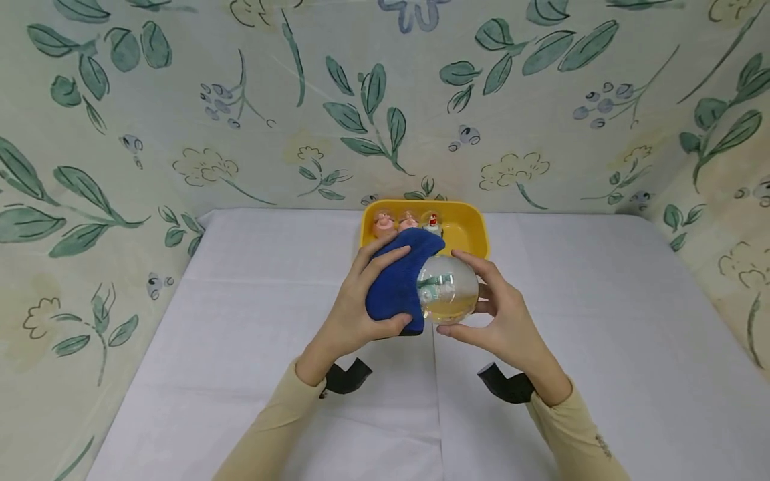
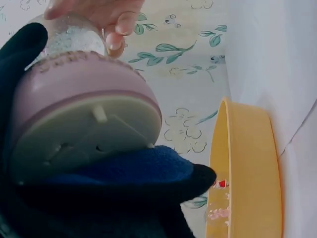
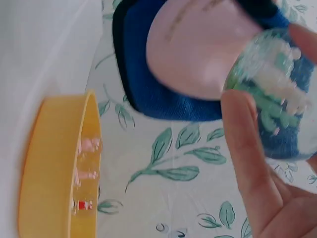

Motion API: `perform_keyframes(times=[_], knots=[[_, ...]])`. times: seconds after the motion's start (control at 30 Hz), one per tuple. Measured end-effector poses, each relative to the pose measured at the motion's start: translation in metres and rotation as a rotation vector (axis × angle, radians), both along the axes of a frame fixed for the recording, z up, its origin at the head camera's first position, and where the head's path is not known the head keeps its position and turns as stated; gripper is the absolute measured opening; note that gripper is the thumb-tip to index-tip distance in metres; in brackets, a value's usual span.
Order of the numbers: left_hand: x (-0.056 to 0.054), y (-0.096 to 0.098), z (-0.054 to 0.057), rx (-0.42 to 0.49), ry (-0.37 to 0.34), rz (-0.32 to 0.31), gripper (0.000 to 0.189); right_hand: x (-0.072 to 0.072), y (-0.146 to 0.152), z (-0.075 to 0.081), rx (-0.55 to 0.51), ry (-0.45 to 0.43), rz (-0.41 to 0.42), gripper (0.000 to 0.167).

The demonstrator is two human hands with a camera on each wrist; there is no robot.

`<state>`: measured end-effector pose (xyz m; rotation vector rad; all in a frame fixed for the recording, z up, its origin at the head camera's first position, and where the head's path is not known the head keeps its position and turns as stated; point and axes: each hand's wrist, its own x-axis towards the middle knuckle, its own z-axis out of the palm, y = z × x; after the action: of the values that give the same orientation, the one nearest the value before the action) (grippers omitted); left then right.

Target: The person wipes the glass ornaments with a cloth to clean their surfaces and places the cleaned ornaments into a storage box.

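Observation:
A snow globe lies tilted sideways between both hands above the table, its clear ball (image 1: 457,294) to the right. Pale green and white figures show inside the ball. Around the globe's pink base (image 3: 193,49) is a blue cloth (image 1: 394,284) with a dark edge. My left hand (image 1: 345,310) grips this cloth and the base through it, fingers over the top and thumb at the near side. The base's pale underside (image 2: 89,136) shows in the left wrist view. My right hand (image 1: 511,324) holds the ball between thumb and curled fingers.
Behind the hands a yellow tray (image 1: 475,230) stands at the table's far edge, with small pink figures (image 1: 383,224) and a red-and-white figure (image 1: 433,225) in clear domes. White cloth covers the table (image 1: 259,287). Leaf-patterned fabric (image 1: 265,100) hangs behind and at the sides.

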<state>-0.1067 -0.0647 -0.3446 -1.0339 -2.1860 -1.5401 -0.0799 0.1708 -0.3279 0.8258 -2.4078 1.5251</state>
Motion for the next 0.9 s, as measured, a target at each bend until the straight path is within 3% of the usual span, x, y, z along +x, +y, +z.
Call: perform_keyframes(times=[0.13,0.27,0.37,0.47,0.57,0.73,0.9], knots=[[0.001,-0.001,0.0,-0.035,0.002,-0.008,0.073,-0.004,0.002,-0.003,0.045,0.125,-0.021,0.099],[0.004,0.001,-0.001,-0.077,0.022,0.014,0.077,-0.007,-0.001,-0.011,-0.057,0.161,-0.019,0.093],[0.007,0.006,-0.003,-0.103,0.069,0.078,0.08,-0.005,-0.007,-0.016,-0.126,0.133,-0.135,0.083],[0.009,0.012,-0.006,-0.119,0.108,0.14,0.081,-0.002,-0.015,-0.018,-0.176,0.044,-0.268,0.072],[0.008,0.013,-0.006,-0.108,0.11,0.144,0.08,0.002,-0.019,-0.014,-0.146,-0.053,-0.322,0.069],[0.001,0.007,-0.006,-0.044,0.051,0.075,0.076,0.003,-0.012,-0.006,-0.057,-0.1,-0.195,0.083],[-0.004,0.001,-0.006,-0.005,0.008,0.025,0.072,0.0,-0.003,-0.004,-0.004,-0.004,-0.072,0.097]])
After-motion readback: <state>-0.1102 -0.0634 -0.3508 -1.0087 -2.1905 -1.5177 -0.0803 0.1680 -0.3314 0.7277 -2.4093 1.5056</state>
